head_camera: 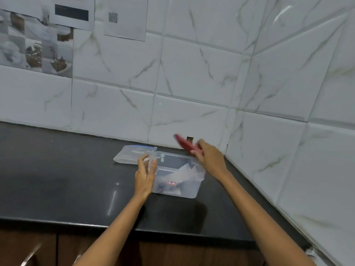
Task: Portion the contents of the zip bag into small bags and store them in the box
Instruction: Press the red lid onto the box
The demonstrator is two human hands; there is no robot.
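Note:
A clear plastic box (189, 191) stands open on the black counter, with crumpled small clear bags (187, 170) inside it. My left hand (145, 174) touches the box's left wall with straight fingers. My right hand (208, 157) grips a flat red lid (185, 144), blurred and tilted, above the box's far right corner. A flat zip bag (130, 154) with a blue seal lies just behind the box on the left.
The black counter (57, 179) runs into a corner of white marbled wall tiles (192, 83) at the right. Printed papers (124, 18) hang on the wall at upper left. Brown cabinet fronts (38, 250) show below the counter's front edge.

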